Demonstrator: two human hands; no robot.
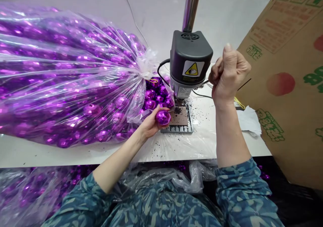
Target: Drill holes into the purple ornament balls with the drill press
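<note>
My left hand (pixel 150 123) is closed around a shiny purple faceted ball (pixel 163 118), at the left edge of the drill press base (pixel 180 129). A brown board (pixel 182 116) with a dark hole lies on that base, strewn with dark shavings. Above it hangs the black drill press motor housing (pixel 190 57) with a yellow warning label; the drill tip is hard to make out. My right hand (pixel 228 73) is raised right of the housing, its fingers wrapped round the drill press lever (pixel 205 83), mostly hidden in the fist.
A large clear plastic bag (pixel 75 82) full of purple balls fills the left of the table. Loose purple balls (pixel 158 94) sit by its tied neck. At right stands a printed cardboard box (pixel 280 85) beside white paper (pixel 249 121). More bagged balls (pixel 35 190) lie below the table edge.
</note>
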